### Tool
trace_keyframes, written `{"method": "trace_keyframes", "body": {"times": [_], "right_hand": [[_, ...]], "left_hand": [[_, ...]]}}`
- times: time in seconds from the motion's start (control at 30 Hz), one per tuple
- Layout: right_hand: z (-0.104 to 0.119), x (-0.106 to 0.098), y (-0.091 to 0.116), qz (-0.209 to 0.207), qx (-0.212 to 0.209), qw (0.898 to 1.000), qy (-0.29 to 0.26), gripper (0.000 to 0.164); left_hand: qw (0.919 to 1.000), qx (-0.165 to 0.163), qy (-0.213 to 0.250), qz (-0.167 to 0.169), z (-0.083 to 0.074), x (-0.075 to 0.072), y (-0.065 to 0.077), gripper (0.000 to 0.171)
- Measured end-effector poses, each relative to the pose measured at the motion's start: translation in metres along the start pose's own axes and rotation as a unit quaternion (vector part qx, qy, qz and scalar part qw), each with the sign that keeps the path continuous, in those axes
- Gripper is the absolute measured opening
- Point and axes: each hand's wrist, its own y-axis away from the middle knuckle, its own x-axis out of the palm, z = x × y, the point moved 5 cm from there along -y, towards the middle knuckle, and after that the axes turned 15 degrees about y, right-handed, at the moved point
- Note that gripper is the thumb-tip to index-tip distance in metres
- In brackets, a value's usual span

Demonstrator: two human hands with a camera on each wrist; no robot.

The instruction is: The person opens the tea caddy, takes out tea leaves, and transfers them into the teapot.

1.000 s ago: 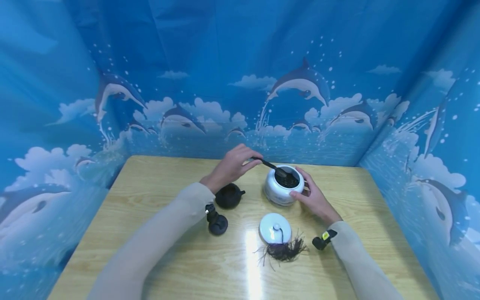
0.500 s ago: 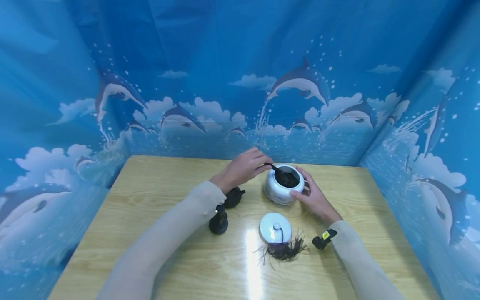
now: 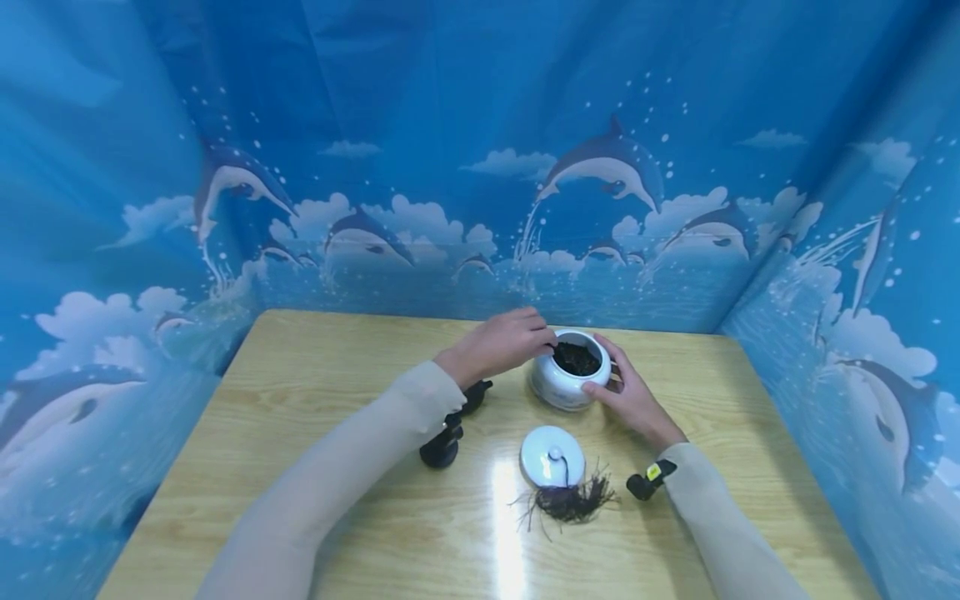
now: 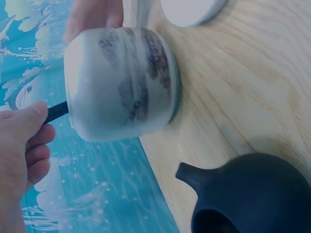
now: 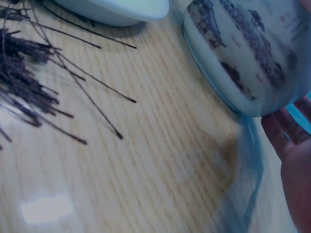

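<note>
A white porcelain jar [image 3: 558,390] with a dark painted pattern stands upright near the table's back edge, dark tea leaves [image 3: 576,360] inside it. My right hand [image 3: 632,402] grips its right side, thumb at the front and fingers behind. From the left, my left hand [image 3: 506,343] pinches the black handle of a spoon [image 4: 57,112] between thumb and fingers, right at the jar's rim. The spoon's bowl is hidden inside the jar. Below my left wrist sits a black teapot [image 4: 257,191], uncovered and with a short spout, partly hidden by the sleeve in the head view.
The jar's white lid [image 3: 542,458] lies in front of it, with a dark stringy tassel [image 3: 568,502] tied to its knob. A small round black piece [image 3: 439,452] lies left of the lid. A blue dolphin-print curtain [image 3: 450,167] closes off the table's back and sides.
My left hand has moved right and lower toward the jar, and the spoon has gone deeper into it. The right hand and jar have stayed in place.
</note>
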Motion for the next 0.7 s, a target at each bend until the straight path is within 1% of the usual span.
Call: {"method": "trace_keyframes", "body": {"times": [0.1, 0.2, 0.37, 0.47, 0.57, 0.7], "right_hand": [[0.0, 0.0, 0.0, 0.0, 0.001, 1.0, 0.003, 0.09], [0.0, 0.0, 0.0, -0.001, -0.002, 1.0, -0.001, 0.09], [0.001, 0.0, 0.001, 0.0, -0.006, 1.0, -0.01, 0.089], [0.001, 0.0, 0.0, 0.001, -0.007, 1.0, -0.01, 0.089], [0.001, 0.0, 0.0, 0.0, -0.008, 1.0, -0.009, 0.089], [0.001, 0.0, 0.0, -0.001, -0.009, 1.0, -0.007, 0.089]], "left_hand": [[0.9994, -0.019, 0.017, 0.024, -0.001, 0.002, -0.004, 0.026], [0.9983, -0.033, 0.035, 0.033, 0.0, 0.002, -0.008, 0.026], [0.9959, -0.041, 0.074, 0.033, 0.001, -0.001, -0.011, 0.027], [0.9924, -0.059, 0.104, 0.03, 0.003, 0.0, -0.012, 0.027], [0.9858, -0.089, 0.141, 0.02, 0.006, 0.002, -0.011, 0.027], [0.9704, -0.133, 0.202, 0.003, 0.012, 0.008, -0.008, 0.029]]}}
